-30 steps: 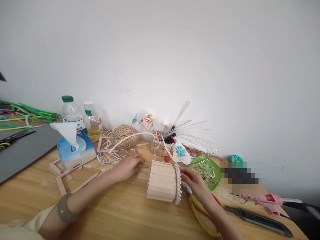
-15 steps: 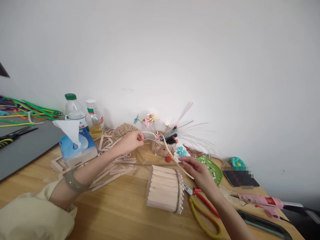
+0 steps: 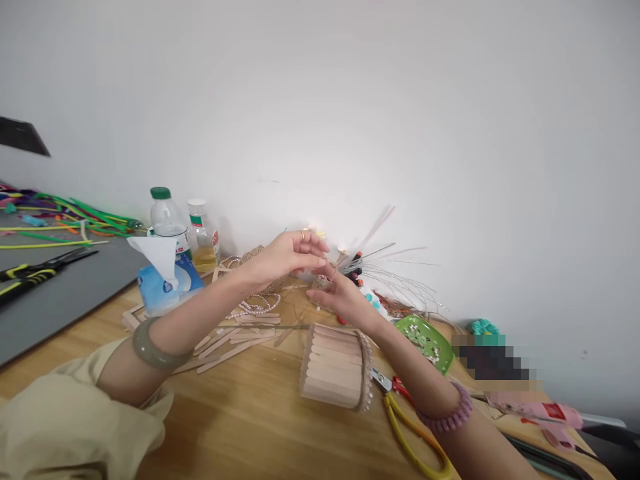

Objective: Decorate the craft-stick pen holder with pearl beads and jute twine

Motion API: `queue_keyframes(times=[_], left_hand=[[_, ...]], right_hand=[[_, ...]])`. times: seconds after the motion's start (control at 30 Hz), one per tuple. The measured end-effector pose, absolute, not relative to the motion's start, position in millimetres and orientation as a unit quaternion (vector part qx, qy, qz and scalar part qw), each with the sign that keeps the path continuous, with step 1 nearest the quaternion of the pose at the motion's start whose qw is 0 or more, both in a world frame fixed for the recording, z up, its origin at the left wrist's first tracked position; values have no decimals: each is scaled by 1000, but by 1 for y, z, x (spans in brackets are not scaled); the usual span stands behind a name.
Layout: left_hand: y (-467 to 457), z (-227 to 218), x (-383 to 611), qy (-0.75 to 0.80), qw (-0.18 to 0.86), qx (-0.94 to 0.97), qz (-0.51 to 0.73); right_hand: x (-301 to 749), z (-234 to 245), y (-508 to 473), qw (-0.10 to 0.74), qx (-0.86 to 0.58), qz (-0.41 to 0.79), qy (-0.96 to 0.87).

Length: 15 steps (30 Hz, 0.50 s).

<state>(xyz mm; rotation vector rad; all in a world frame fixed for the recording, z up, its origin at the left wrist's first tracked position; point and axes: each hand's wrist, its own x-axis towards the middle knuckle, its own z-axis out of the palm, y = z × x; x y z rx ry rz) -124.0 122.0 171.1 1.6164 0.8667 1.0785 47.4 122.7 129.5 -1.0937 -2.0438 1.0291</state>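
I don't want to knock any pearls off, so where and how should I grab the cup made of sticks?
Hold the stick cup around its plain wall, toward the left end, probably coming from above on the left. It lies on its side, the pearls line its right end, and the scissors lie there too.

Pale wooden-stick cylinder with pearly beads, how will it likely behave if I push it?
The pale wooden-stick cylinder lies on its side, so it may well roll. Its thin sticks suggest it's light and fairly stiff. The pearly bead trim could loosen if knocked.
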Motion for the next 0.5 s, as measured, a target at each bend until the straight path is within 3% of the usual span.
queue_keyframes(times=[0.23,0.5], left_hand=[[108,195,-146,311,494,631,511],[118,188,-177,396,428,554,594]], right_hand=[[63,144,135,306,-482,341,-747],[134,197,103,352,-569,225,-708]])
